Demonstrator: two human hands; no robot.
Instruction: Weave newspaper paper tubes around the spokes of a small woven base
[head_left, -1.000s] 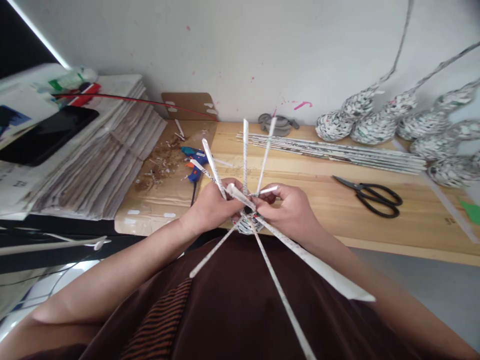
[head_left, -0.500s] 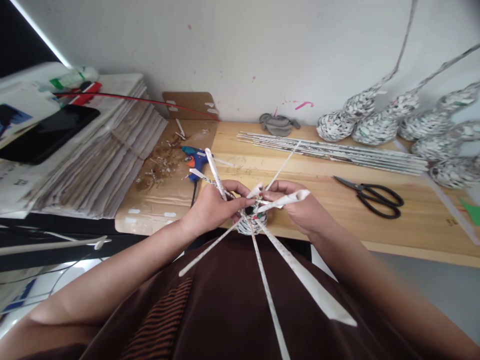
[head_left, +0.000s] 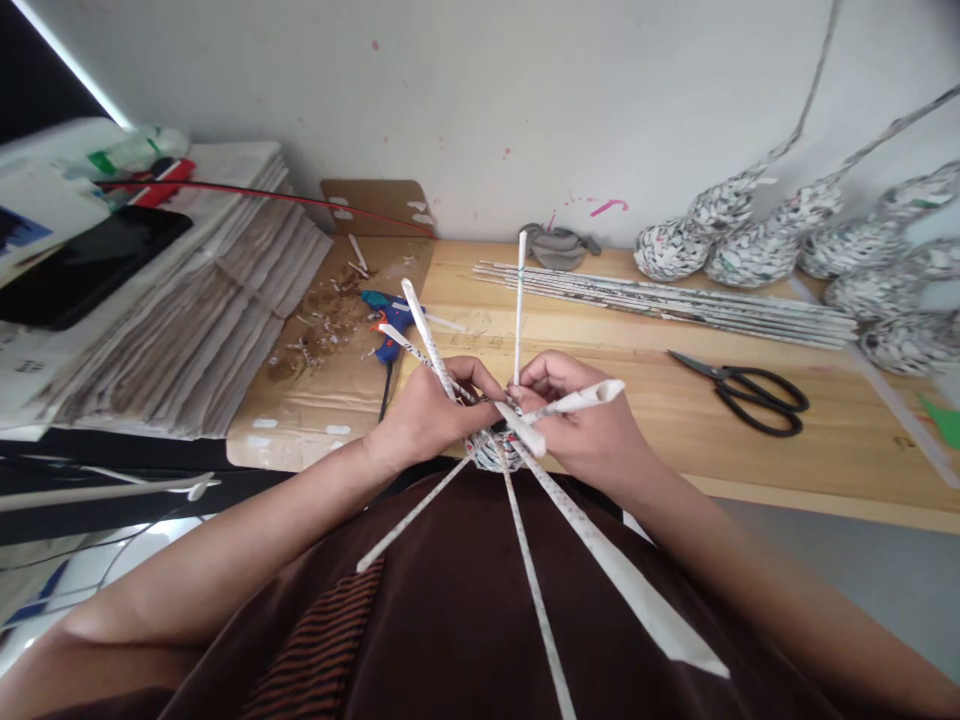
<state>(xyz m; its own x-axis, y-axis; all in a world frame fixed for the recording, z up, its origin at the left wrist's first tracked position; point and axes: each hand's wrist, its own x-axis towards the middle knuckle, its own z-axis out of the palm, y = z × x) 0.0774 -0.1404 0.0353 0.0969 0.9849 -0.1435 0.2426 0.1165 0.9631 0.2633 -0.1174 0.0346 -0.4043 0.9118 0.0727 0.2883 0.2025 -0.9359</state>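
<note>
A small round weaving of rolled newspaper (head_left: 491,453) sits at the table's front edge against my body, its paper tubes fanning out on all sides. My left hand (head_left: 442,405) is closed around its left side, thumb and fingertips at the rim. At the right of the rim, my right hand (head_left: 574,405) pinches a paper tube. One thin tube (head_left: 519,310) stands up beyond the right fingertips. A wide tube (head_left: 622,560) and a thin tube (head_left: 532,580) run down over the brown apron (head_left: 450,620). The fingers partly hide the rim.
Black scissors (head_left: 750,392) lie at the right. Behind are a bundle of paper tubes (head_left: 675,305) and several woven gourd shapes (head_left: 671,250). A blue glue gun (head_left: 394,320) rests on cardboard (head_left: 300,425) at the left, beside stacked newspapers (head_left: 247,280) and a phone (head_left: 97,265).
The thin tube at the back has swung from leaning right to nearly upright. A short tube end between my hands has folded down towards me over the rim.
</note>
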